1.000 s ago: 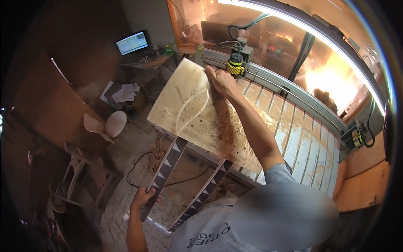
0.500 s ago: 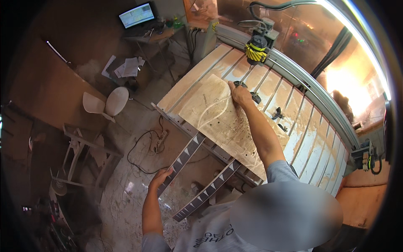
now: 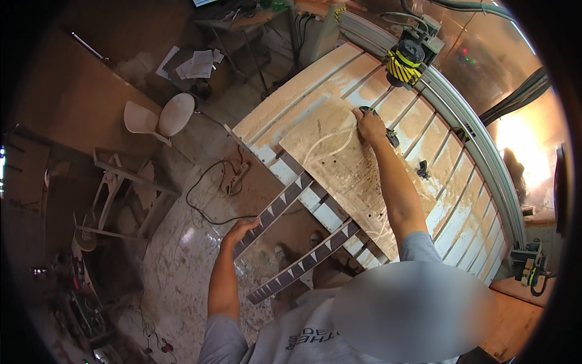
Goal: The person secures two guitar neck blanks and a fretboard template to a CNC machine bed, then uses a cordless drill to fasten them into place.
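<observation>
Board of dusty tan wood (image 3: 357, 176) lying over the tan-and-white slotted bed's (image 3: 291, 100) near edge.
Right hand (image 3: 371, 126) grips its far edge, left hand (image 3: 244, 230) closes round a long dark triangle-patterned strip (image 3: 284, 201); moving both together should prevent twisting.

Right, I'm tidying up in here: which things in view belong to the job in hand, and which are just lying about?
In use, it seems:
wooden board, right hand at its edge
left dark strip, held by the left hand
right dark strip
slotted table

Apparently just lying about:
white chair
papers
</observation>
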Tool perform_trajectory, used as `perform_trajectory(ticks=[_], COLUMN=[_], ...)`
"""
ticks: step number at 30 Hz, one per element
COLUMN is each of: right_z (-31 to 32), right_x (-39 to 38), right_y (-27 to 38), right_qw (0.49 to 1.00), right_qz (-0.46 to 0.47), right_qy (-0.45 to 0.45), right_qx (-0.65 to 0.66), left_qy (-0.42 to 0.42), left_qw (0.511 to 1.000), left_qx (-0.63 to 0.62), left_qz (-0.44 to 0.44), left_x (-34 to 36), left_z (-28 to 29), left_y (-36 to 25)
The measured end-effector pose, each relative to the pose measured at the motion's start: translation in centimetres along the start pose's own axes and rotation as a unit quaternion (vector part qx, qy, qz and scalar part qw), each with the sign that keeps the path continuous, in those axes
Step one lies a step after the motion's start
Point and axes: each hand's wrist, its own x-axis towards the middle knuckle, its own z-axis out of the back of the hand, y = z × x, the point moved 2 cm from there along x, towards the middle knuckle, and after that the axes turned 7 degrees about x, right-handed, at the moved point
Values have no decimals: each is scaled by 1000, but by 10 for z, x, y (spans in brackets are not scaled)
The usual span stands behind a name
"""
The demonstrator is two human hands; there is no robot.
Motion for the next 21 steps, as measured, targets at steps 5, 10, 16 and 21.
perform_trajectory(ticks=[5, 10, 16, 21], right_z=[37, 87, 119, 95], right_x=[-27, -74, -144, -207], right_y=[3, 4, -13, -36], right_qw=[994, 982, 978, 986], right_qz=[107, 160, 165, 158], right_qy=[-6, -41, -6, 42], right_qx=[-16, 95, 124, 20], left_qy=[-39, -108, -181, -300], left_qw=[998, 992, 977, 945], left_qx=[40, 57, 9, 50], left_qz=[-20, -36, -112, -125], left_x=[-23, -37, -58, -81], left_z=[1, 2, -6, -5], left_y=[-37, -32, 4, 18])
